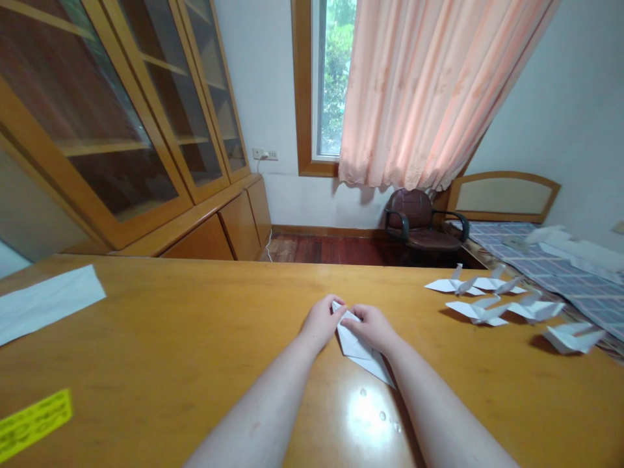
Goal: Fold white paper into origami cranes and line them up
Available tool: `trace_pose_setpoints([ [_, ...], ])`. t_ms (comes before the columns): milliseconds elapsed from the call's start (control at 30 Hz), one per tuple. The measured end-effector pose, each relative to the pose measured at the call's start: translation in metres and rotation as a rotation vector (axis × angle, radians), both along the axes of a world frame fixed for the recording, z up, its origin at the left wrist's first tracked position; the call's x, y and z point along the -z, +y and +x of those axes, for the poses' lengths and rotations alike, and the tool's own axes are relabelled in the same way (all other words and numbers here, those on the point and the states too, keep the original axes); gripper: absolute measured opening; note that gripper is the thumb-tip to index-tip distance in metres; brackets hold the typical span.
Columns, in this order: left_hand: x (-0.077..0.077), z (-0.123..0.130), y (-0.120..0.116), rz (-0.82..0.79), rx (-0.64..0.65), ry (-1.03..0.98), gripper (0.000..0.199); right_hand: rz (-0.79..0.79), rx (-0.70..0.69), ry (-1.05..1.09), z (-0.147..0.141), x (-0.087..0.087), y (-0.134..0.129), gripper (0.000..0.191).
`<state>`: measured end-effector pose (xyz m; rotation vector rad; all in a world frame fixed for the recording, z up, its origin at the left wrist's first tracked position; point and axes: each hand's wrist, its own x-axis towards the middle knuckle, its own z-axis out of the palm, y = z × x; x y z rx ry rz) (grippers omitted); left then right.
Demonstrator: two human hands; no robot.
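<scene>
A partly folded sheet of white paper [354, 344] lies on the wooden table in front of me, its narrow end pointing away and a pointed flap reaching toward me. My left hand [322, 320] pinches the far tip from the left side. From the right, my right hand [371, 325] presses its thumb on the upper part of the paper, fingers curled along its right edge. The two hands almost meet at the far tip. Some of the paper's right edge is hidden beneath my right hand.
Several folded white paper cranes [480, 311] stand at the table's right side. White paper [51, 302] lies at the far left, with a yellow label [35, 424] nearer me. Beyond the table [219, 325] are a brown armchair [418, 221], a bed [550, 250] and a glass-door cabinet [195, 208].
</scene>
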<state>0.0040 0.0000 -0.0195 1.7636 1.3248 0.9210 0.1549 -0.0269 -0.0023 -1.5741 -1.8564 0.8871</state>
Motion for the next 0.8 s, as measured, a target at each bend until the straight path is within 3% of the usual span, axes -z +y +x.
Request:
trace_pose_setpoints([
  [800, -0.0031, 0.0003, -0.0031, 0.002, -0.011, 0.005, 0.019, 0.014, -0.001, -0.038, 0.0023, 0.0046, 0.0020, 0.024],
])
